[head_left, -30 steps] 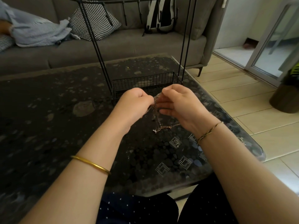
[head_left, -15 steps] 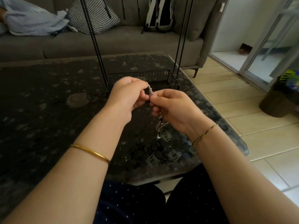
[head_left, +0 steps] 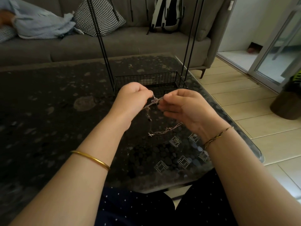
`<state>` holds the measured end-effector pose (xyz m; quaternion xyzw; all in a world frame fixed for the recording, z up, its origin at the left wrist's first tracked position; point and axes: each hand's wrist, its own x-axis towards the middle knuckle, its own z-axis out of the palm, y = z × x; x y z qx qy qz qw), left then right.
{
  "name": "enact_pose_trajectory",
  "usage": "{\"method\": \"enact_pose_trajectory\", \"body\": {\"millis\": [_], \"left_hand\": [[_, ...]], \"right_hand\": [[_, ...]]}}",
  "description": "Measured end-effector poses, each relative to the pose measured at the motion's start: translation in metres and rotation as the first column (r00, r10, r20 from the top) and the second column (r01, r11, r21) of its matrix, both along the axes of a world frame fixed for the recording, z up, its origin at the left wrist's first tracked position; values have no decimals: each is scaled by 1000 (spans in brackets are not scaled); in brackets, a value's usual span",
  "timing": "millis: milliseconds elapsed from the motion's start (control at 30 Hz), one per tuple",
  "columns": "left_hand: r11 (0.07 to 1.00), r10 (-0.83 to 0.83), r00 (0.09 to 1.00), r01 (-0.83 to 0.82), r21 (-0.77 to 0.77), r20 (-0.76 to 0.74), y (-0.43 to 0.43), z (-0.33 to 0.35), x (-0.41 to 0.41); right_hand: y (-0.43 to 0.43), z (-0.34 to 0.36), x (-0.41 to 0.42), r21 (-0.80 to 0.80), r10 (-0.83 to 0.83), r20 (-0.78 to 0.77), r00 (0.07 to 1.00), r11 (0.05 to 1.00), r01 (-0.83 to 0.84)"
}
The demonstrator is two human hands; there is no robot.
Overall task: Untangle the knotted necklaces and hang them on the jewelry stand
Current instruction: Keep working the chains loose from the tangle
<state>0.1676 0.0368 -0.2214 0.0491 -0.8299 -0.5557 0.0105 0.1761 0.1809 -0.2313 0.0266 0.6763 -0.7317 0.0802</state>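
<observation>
Seen from my head, my left hand [head_left: 132, 98] and right hand [head_left: 184, 110] meet in the air above the tabletop [head_left: 48, 111], just in front of the jewelry stand [head_left: 146, 79]. My left grip is curled tight and pinches one side of the knotted necklaces [head_left: 154, 101]. My right grip pinches the other side between thumb and forefinger, its other fingers loosely bent below. The knot sits between the two grips, and a loose chain [head_left: 166, 130] trails down from it and curves toward my right wrist; I cannot tell whether it touches the surface. The stand's wire basket is just behind my knuckles, its thin black uprights rising out of view on both sides. On my right the tabletop's rounded edge runs close by my forearm, with pale floor tiles [head_left: 244, 98] beyond; on my left the surface runs wide. It is dark, glossy and pebble-patterned. Behind it stands a grey sofa [head_left: 114, 44] with a houndstooth cushion [head_left: 101, 15] and a backpack [head_left: 166, 13], and a glass door [head_left: 276, 46] is at far right.
</observation>
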Motion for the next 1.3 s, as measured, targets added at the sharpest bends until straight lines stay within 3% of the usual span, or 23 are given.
{"method": "enact_pose_trajectory", "body": {"millis": [133,267,333,467,533,700,967,1300], "left_hand": [[972,-98,994,88,-218,-37,6,-2,3],[945,-134,991,131,-300,12,6,-3,4],[964,-111,994,110,-243,11,4,-3,3],[999,-20,999,18,29,48,-3,2,6],[997,-64,997,62,38,45,-5,5,8],[969,-168,983,150,-198,-77,0,3,11],[872,-117,978,19,-490,-170,3,-5,10],[955,-163,964,102,-278,-208,-2,-4,8]], "right_hand": [[-3,1,-1,-127,-63,3,998,990,63],[-11,-1,-3,-104,-91,-23,996,991,88],[-12,-1,-4,-62,-82,-30,996,995,80],[-5,0,-7,-4,-101,-8,995,995,101],[-3,1,-8,-42,-140,-20,990,989,139],[2,3,-8,-56,-215,-53,975,976,213],[-1,4,-5,-37,-206,-97,974,978,203],[4,1,-5,-7,-184,-37,982,983,184]]}}
